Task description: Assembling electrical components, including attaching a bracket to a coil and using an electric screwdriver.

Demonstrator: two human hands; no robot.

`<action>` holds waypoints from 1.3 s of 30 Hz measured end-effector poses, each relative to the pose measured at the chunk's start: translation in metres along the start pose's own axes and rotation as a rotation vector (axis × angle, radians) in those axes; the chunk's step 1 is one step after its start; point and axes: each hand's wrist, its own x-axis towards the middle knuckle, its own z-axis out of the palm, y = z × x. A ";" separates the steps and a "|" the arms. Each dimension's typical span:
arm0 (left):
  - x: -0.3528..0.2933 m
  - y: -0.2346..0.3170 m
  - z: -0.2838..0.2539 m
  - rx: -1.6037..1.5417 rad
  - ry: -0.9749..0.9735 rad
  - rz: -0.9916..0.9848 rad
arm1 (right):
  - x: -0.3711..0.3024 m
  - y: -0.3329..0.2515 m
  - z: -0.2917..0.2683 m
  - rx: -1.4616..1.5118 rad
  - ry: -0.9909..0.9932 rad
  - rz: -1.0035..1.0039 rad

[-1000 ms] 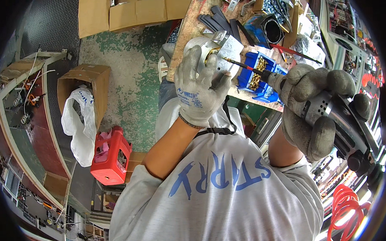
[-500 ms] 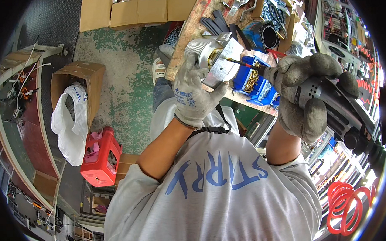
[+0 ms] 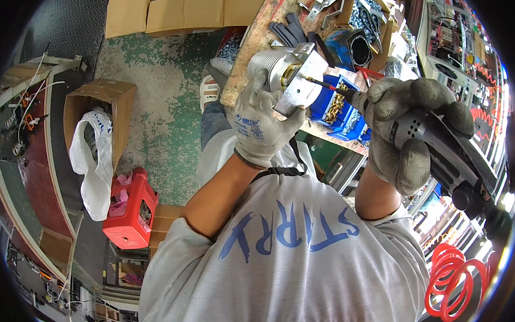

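Note:
My left hand (image 3: 259, 124), in a grey work glove, grips a round ridged metal housing (image 3: 265, 62) at the bench edge. A flat silver plate (image 3: 311, 85) with holes is on the housing's right side. My right hand (image 3: 409, 127), gloved too, is wrapped round a dark grey power screwdriver (image 3: 436, 149). Its long bit (image 3: 321, 83) points left, its brass-coloured tip at the plate's face. Whether a screw sits on the tip is too small to tell.
Blue bins (image 3: 347, 133) of brass and silver screws stand below the bit on the worn workbench (image 3: 240, 85). Black tubes (image 3: 288, 30) and a blue-black box (image 3: 347, 47) lie behind. A red stool (image 3: 126, 219) and a cardboard box (image 3: 104, 89) stand left; a red coiled hose (image 3: 457, 282) hangs right.
The whole view has shifted slightly. Both hands keep their grips, and the bit stays at the plate with hardly any movement.

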 end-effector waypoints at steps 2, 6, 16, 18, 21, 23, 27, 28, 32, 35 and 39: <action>-0.001 0.001 0.001 -0.016 0.001 -0.020 | 0.000 -0.001 0.000 -0.036 -0.004 -0.005; 0.000 0.003 0.001 0.017 0.011 -0.035 | 0.006 -0.004 -0.008 -0.009 -0.042 0.041; 0.005 0.011 -0.002 0.081 -0.003 0.061 | 0.002 -0.021 -0.010 0.151 0.142 0.046; 0.011 0.023 -0.007 0.111 -0.033 0.063 | -0.001 -0.059 -0.041 0.208 0.120 0.019; 0.013 0.055 -0.022 0.288 0.028 0.084 | -0.026 -0.130 -0.080 0.326 0.173 0.084; 0.000 0.085 -0.035 0.132 -0.082 0.113 | -0.050 -0.149 -0.101 0.375 0.315 0.035; -0.023 0.102 0.025 0.086 -0.812 0.167 | -0.100 -0.142 -0.130 0.374 0.415 -0.024; -0.026 0.096 0.058 0.242 -0.929 0.111 | -0.110 -0.137 -0.133 0.369 0.464 -0.059; -0.020 0.035 0.160 0.771 -1.039 -0.007 | -0.145 -0.128 -0.139 0.263 0.605 -0.149; -0.029 0.010 0.191 0.763 -1.057 -0.162 | -0.163 -0.130 -0.140 0.368 0.623 -0.060; -0.032 0.004 0.191 0.713 -0.845 -0.154 | -0.176 -0.125 -0.146 0.366 0.647 -0.075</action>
